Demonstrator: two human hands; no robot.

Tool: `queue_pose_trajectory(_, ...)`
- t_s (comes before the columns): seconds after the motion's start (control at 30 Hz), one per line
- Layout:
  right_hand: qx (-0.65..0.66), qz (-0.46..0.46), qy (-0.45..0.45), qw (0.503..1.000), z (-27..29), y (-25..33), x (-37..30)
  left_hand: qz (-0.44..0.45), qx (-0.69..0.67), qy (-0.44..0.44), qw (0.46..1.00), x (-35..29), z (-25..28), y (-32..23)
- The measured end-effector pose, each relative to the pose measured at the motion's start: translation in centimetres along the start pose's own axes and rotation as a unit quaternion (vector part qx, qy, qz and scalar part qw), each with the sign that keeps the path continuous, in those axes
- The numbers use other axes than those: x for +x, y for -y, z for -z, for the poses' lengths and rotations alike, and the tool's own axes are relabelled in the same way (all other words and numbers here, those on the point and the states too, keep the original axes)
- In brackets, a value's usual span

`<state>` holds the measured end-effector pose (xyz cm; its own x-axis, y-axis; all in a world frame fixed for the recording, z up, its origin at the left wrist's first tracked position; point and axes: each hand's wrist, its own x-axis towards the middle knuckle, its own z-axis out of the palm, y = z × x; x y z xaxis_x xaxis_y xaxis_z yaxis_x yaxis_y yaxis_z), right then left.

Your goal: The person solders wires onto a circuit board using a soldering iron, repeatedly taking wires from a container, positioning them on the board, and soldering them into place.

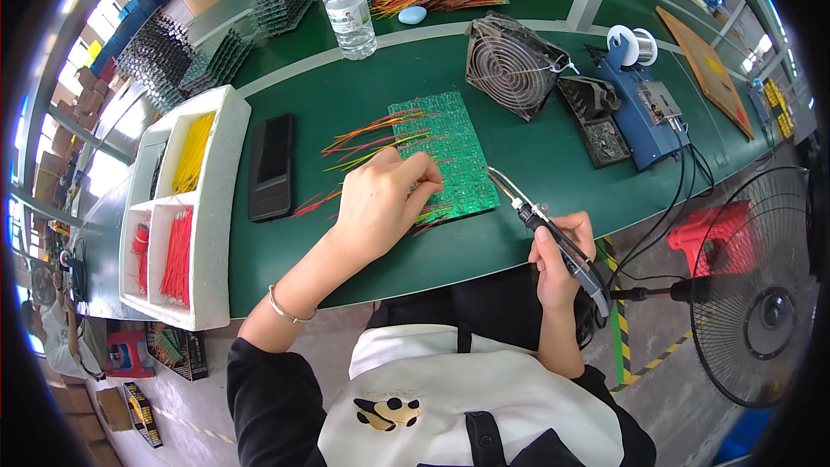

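A green circuit board panel lies on the green bench in front of me, with red and yellow wires sticking out from its left side. Over the lower left of the panel is my left hand, its thumb and fingertips pinched together. Whatever sits between those fingertips is too small or hidden to make out. My right hand grips a soldering iron with a dark handle and a metal feed tube. The iron's tip points to the panel's right edge, seemingly just off it.
Left of the board lie a black phone and a white foam box of cut wires. A water bottle, a caged fan and a blue solder feeder stand behind. A black floor fan is at right.
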<state>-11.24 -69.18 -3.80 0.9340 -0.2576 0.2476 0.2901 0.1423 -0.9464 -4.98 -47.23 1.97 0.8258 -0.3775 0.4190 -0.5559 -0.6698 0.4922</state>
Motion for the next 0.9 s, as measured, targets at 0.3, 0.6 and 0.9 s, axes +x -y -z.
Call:
queue_pose_trajectory(0.3,-0.010,0.009,0.013,1.000,-0.6,0.3,-0.7,-0.107,-0.020,-0.048,0.993,0.2,-2.8,1.4)
queue_pose_trajectory(0.6,-0.011,0.006,0.018,1.000,-0.5,0.3,-0.7,-0.046,-0.038,-0.074,0.995,-0.2,-3.1,0.9)
queue_pose_trajectory(0.9,-0.037,0.005,0.022,0.999,-0.8,0.3,-0.9,-0.090,-0.006,-0.049,0.995,-0.5,-3.5,1.7)
